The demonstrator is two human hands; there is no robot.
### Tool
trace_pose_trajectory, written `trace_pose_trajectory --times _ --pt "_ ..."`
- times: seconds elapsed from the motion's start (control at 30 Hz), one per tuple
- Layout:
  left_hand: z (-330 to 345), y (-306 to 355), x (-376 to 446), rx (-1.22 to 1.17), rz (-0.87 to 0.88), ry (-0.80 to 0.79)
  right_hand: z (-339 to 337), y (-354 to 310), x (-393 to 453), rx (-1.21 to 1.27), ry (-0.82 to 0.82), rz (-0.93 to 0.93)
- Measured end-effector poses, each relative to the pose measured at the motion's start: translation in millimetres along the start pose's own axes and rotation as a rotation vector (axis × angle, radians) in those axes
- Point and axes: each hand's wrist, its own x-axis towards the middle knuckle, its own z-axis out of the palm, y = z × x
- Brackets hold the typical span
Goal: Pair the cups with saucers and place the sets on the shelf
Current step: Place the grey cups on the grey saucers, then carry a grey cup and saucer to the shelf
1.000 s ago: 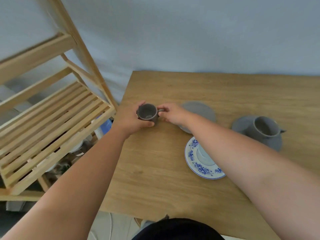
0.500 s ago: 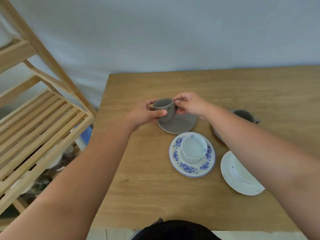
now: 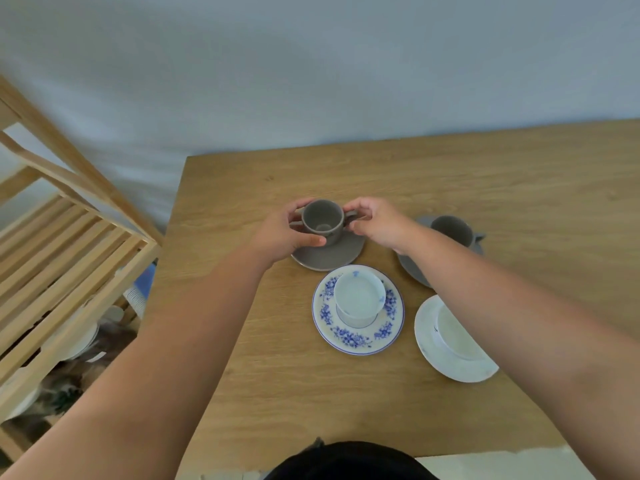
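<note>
Grey cup [image 3: 322,221], a second ago off beside the shelf edge, now sits over the grey saucer [image 3: 327,254] just below the fingers, left hand [image 3: 280,233] fingers wrapped on its body, right hand [image 3: 375,223] fingers pinching its handle — pairing looks nearly done, shelf [image 3: 69,258] next.

My hands [image 3: 284,233] bracket the far cup [image 3: 322,221] over its saucer [image 3: 329,256], perhaps touching it, two paired sets nearer me, another right, shelf [image 3: 62,258] left.
</note>
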Motion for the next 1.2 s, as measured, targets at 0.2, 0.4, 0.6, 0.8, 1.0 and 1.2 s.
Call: trace_pose_trajectory --times 0.2,0.4,0.6,0.8,1.0,1.2 --pt "-8 -12 -5 0.062 -0.12 0.135 6 13 8 -0.227 0.173 0.083" --pt "-5 -34 1 0.014 -0.287 0.191 11 17 14 -0.25 0.162 0.248" --pt "-9 -40 -6 -0.116 -0.299 0.232 21 8 19 -0.068 0.156 0.261" --pt "-44 -47 -30 -0.21 -0.27 0.348 53 -16 29 -0.002 0.083 0.186" --pt "-103 -63 -77 -0.227 -0.298 0.462 115 -59 35 0.014 -0.038 0.103" --pt "-168 -95 -142 -0.222 -0.31 0.6 204 -97 36 -0.065 -0.196 0.05"
